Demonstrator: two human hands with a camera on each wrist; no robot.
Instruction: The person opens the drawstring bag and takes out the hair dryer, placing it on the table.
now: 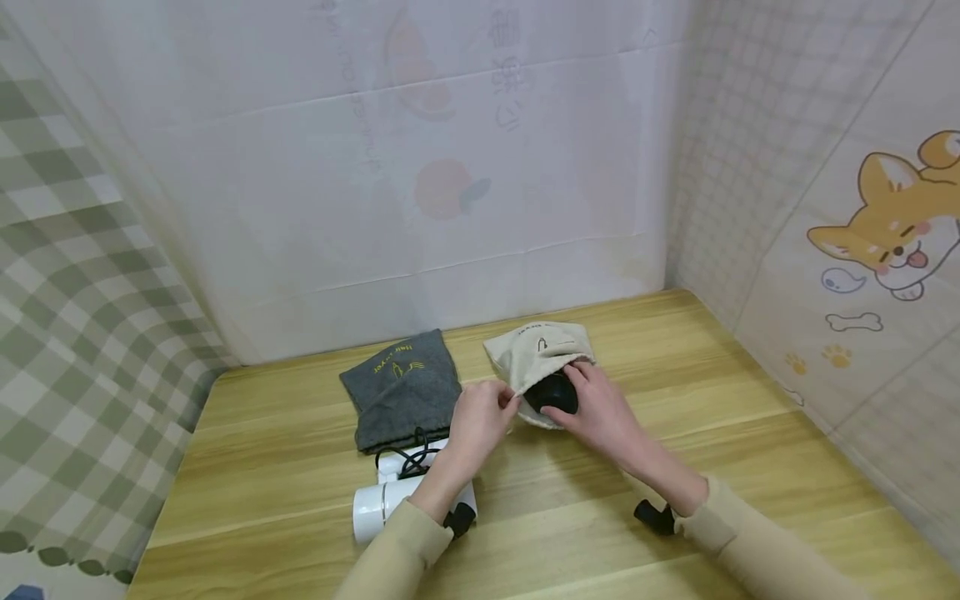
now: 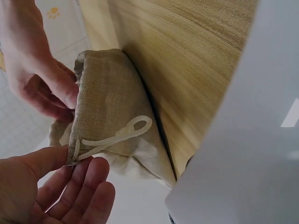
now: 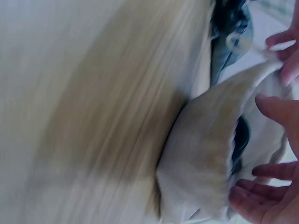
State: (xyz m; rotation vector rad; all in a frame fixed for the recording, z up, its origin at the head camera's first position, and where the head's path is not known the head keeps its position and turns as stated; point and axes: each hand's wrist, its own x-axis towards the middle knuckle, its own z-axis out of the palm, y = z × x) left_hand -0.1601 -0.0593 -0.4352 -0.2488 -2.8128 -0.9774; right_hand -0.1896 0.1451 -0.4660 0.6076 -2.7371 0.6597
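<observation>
A beige drawstring bag (image 1: 517, 354) lies near the back of the table, its mouth towards me. Between thumb and fingers, my left hand (image 1: 483, 417) pinches the bag's rim, and a white cord loop (image 2: 126, 133) hangs beside that spot in the left wrist view. My right hand (image 1: 603, 417) is at the mouth, thumb spread from the fingers, fingertips right at the rim. Inside the mouth shows a black, rounded, glossy object (image 1: 551, 393); the rest of it is hidden in the cloth. In the right wrist view, the thumb (image 3: 273, 109) stands apart from this object.
Left of the beige bag lies a dark grey cloth bag (image 1: 408, 387) with yellow "Hair Dryer" lettering. In front of it, partly under my left forearm, is a white hair dryer (image 1: 371, 512) with a bundled black cord (image 1: 401, 461). Curtains (image 1: 450, 250) hang behind and beside the wooden table (image 1: 262, 467).
</observation>
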